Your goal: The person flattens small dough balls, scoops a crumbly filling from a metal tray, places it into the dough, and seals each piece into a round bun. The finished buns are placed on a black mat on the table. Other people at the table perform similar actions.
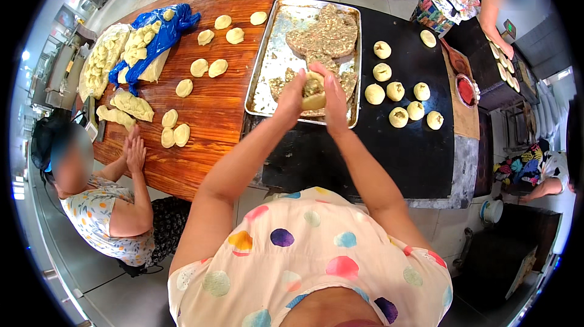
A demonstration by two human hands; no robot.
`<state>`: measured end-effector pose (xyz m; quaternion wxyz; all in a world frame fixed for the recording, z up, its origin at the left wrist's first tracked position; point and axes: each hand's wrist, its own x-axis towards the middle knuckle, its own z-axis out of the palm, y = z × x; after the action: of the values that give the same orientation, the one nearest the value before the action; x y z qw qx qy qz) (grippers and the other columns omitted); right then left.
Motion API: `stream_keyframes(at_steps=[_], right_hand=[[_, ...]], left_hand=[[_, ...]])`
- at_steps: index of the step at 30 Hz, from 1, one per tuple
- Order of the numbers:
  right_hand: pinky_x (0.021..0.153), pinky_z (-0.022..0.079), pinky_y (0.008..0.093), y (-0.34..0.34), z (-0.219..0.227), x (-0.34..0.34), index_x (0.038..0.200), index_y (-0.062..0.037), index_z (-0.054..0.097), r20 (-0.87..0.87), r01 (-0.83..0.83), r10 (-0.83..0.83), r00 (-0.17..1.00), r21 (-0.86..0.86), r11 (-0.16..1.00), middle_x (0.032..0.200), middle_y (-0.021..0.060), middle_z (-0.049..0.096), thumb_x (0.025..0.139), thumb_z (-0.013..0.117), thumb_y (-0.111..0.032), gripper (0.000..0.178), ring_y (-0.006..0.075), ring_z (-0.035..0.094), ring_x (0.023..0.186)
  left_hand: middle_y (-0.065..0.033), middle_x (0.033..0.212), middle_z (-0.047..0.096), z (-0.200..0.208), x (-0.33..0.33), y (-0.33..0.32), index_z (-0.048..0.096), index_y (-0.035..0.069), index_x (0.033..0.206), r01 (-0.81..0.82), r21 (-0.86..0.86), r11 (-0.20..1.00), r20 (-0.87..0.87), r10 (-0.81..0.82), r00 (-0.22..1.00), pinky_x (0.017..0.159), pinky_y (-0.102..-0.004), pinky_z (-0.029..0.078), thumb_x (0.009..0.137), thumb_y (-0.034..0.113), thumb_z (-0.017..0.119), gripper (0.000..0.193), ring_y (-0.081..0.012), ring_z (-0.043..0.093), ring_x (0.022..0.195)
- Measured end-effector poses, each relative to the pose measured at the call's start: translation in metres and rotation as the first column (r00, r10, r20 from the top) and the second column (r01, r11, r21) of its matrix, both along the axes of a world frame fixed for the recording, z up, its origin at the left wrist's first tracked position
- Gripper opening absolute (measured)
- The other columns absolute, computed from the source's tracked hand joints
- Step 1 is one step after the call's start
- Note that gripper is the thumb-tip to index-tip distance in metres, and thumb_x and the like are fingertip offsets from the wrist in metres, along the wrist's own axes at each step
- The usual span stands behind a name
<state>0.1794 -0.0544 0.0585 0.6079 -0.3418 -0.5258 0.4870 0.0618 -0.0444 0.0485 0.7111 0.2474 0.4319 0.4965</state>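
Note:
Between my left hand [290,97] and my right hand [334,100] I hold a round dough bun [314,102]. Its top gapes and brownish-green filling shows inside. Both hands are closed around its sides, over the near half of a metal tray [281,30]. A chunky mound of filling [325,38] covers much of the tray's right side. Filled dough balls [398,117], several with filling peeking out at the top, sit on the black work surface [340,156] to the right. Flat dough discs [184,88] lie on the wooden table to the left.
On the wooden table [213,138], dough pieces [141,44] lie around a blue plastic sheet [159,29] near dough rolls [132,105]. A co-worker's hands [135,152] press together at left. A red-filled bowl [466,91] stands at right. Another person [496,17] handles pale rounds there.

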Motion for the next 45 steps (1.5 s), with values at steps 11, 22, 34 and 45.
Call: stream_keyframes(at_steps=[11, 22, 34, 45], right_hand=[[0.111, 0.033, 0.0427, -0.028, 0.027, 0.046, 0.141, -0.0004, 0.036, 0.424, 0.068, -0.159, 0.892, 0.222, 0.973, 0.140, 0.0197, 0.044, 0.065, 0.085, -0.017, 0.092, 0.0361, 0.040, 0.133], [0.110, 0.036, 0.0442, -0.045, 0.036, 0.076, 0.140, -0.0040, 0.040, 0.491, 0.039, -0.192, 0.850, 0.304, 0.952, 0.128, 0.0164, 0.056, 0.063, 0.086, -0.019, 0.091, 0.0389, 0.048, 0.126], [0.108, 0.040, 0.0428, -0.053, 0.047, 0.095, 0.139, -0.0016, 0.040, 0.477, 0.007, -0.205, 0.855, 0.383, 0.924, 0.127, 0.0167, 0.057, 0.064, 0.082, -0.012, 0.086, 0.0358, 0.050, 0.125], [0.109, 0.037, 0.0402, -0.061, 0.043, 0.102, 0.144, -0.0021, 0.032, 0.575, 0.019, -0.221, 0.787, 0.336, 0.942, 0.139, 0.0159, 0.049, 0.061, 0.088, -0.016, 0.102, 0.0368, 0.043, 0.132]], left_hand=[[-0.0098, 0.121, 0.056, 0.043, 0.030, -0.031, 0.043, 0.003, 0.131, 0.227, 0.170, 0.959, 0.021, -0.234, 0.972, 0.083, -0.0305, 0.053, 0.085, 0.028, 0.074, 0.061, -0.0171, 0.061, 0.105], [-0.0061, 0.123, 0.055, 0.048, 0.049, -0.042, 0.039, 0.008, 0.140, 0.374, 0.188, 0.908, 0.011, -0.383, 0.924, 0.093, -0.0316, 0.050, 0.085, 0.017, 0.074, 0.066, -0.0160, 0.057, 0.112], [-0.0049, 0.125, 0.055, 0.056, 0.061, -0.048, 0.039, 0.009, 0.141, 0.437, 0.186, 0.880, 0.015, -0.447, 0.894, 0.096, -0.0324, 0.048, 0.095, 0.025, 0.063, 0.054, -0.0140, 0.056, 0.114], [-0.0071, 0.130, 0.055, 0.053, 0.078, -0.060, 0.043, 0.010, 0.140, 0.275, 0.142, 0.951, 0.236, -0.303, 0.923, 0.097, -0.0357, 0.049, 0.098, 0.029, 0.057, 0.048, -0.0183, 0.057, 0.116]])
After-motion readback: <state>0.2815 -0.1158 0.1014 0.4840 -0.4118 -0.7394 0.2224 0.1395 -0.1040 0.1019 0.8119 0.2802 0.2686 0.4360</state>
